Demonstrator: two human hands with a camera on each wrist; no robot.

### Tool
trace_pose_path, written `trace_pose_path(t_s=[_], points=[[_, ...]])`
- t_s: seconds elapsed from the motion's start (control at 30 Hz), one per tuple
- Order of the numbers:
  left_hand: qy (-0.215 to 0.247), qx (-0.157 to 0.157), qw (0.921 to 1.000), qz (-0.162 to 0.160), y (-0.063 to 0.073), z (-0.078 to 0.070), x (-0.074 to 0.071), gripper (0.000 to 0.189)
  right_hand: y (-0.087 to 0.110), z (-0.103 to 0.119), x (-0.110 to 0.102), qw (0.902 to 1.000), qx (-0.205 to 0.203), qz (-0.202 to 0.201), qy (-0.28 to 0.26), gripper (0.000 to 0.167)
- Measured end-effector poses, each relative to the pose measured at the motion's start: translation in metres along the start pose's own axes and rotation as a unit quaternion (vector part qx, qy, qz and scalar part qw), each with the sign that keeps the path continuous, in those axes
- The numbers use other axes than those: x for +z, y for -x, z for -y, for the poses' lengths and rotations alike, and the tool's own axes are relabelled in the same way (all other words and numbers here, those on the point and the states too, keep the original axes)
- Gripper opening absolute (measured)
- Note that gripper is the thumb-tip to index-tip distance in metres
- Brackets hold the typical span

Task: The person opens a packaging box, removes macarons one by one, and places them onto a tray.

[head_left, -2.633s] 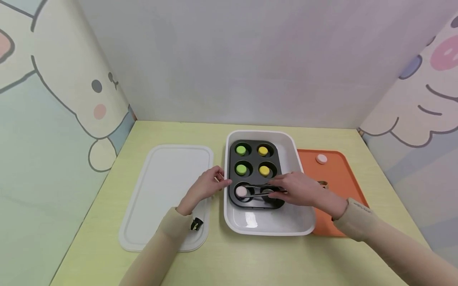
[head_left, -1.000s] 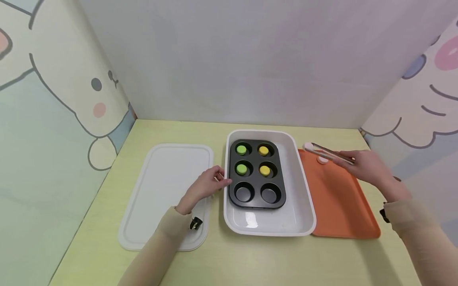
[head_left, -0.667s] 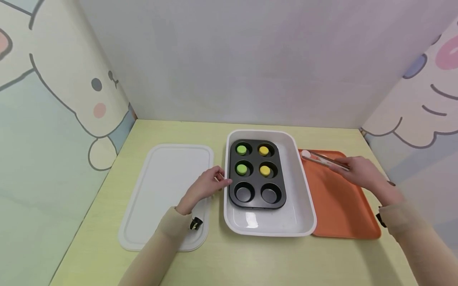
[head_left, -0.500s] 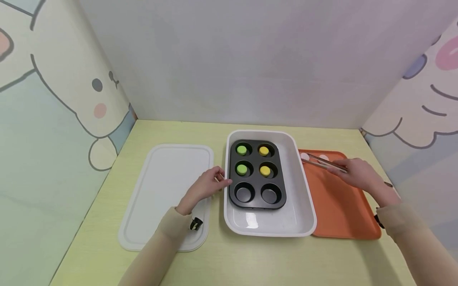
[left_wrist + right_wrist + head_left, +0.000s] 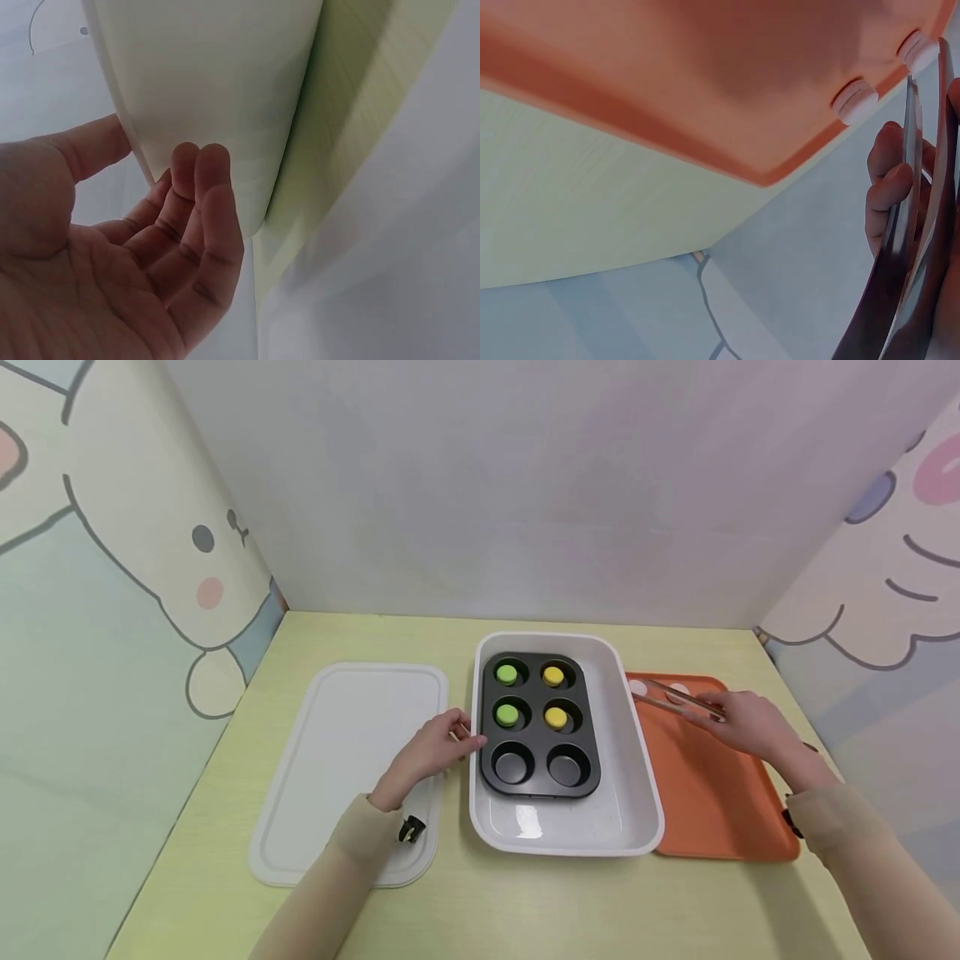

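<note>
My right hand (image 5: 746, 722) holds metal tongs (image 5: 911, 217) over the far part of the orange tray (image 5: 708, 793). The tong arms are spread at their tips, on either side of a pale pink macaron (image 5: 637, 687) lying by the tray's left edge. A second pink macaron (image 5: 855, 102) lies just to its right. My left hand (image 5: 150, 247) pinches the left rim of a white tub (image 5: 202, 82), thumb over the rim and fingers against the outer wall. A dark muffin tin (image 5: 538, 787) sits inside the tub.
Two green macarons (image 5: 507, 716) and two yellow macarons (image 5: 555, 718) sit in the tin's far and middle cups; both near cups are bare. A white tray (image 5: 352, 752) lies left of the tub, partly under my left forearm. Walls (image 5: 480, 510) enclose the table.
The right hand's tongs have carried a pink macaron from the tin's near left cup to the orange tray, lowered it there and spread apart. The left hand has stayed at the tub's rim.
</note>
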State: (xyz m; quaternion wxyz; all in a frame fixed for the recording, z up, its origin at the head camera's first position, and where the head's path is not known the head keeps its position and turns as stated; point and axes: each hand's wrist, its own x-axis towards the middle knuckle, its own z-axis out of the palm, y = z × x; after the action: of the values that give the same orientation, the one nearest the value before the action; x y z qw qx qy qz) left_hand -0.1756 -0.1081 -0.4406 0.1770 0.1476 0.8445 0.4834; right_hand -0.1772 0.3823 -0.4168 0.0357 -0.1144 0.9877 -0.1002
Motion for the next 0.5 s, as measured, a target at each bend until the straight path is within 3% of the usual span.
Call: trace_pose_path(t_s=[0.13,0.5], points=[[0.000,0.000,1.0000,0.000,0.0002,-0.0003,-0.0002,0.028,0.0015,-0.0009,-0.0001,0.9999,0.016,-0.003,-0.002,0.047],[0.003,-0.005,1.0000,-0.003,0.0011,-0.0011,0.0006,0.027,0.0057,0.0018,-0.0037,0.9996,0.014,-0.026,0.003,0.044]])
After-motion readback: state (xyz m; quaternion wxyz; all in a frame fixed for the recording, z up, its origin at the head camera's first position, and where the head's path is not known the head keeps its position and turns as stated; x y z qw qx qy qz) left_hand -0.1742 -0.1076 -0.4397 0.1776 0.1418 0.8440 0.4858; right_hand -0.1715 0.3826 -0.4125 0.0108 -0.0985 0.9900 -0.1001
